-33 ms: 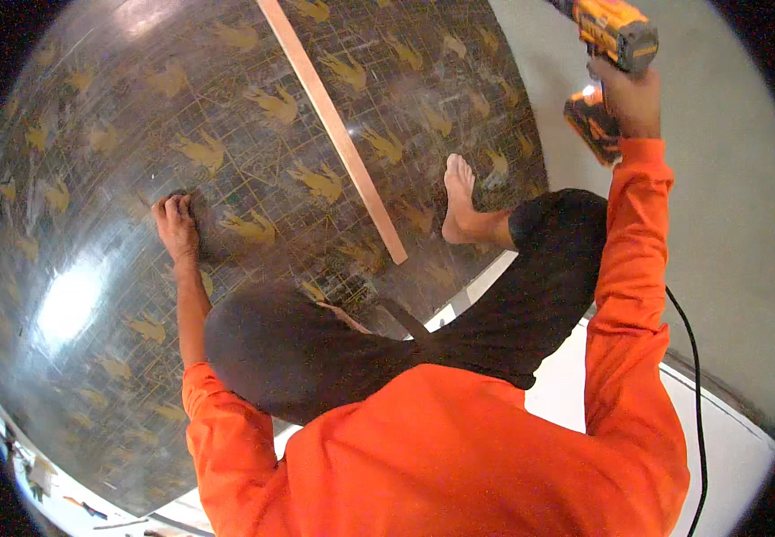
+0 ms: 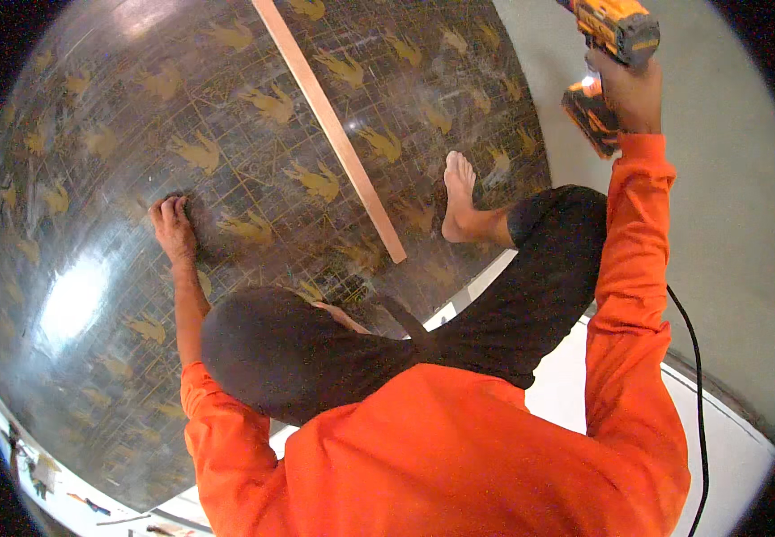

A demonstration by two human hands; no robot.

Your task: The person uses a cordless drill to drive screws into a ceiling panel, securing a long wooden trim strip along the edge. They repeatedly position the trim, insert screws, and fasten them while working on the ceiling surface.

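Observation:
At the upper right, my right hand is wrapped round the grip of a yellow and black cordless drill. Its nose points toward the upper left and runs off the top edge. A small light glows by the battery. My left hand rests on a dark board printed with yellow birds and grid lines. Its fingers are slightly bent, tips against the board, with nothing visible in them. Right of that hand, a narrow wooden strip lies slanting across the board, its near end in front of my legs.
A bare foot is on the board near its right edge. Beyond that edge stands a grey wall. A black cable hangs beside my right arm. Far below at the lower left, small tools and scraps lie on a white surface.
The view has shifted very slightly. Both hands stay where they were, the right on the drill and the left on the board.

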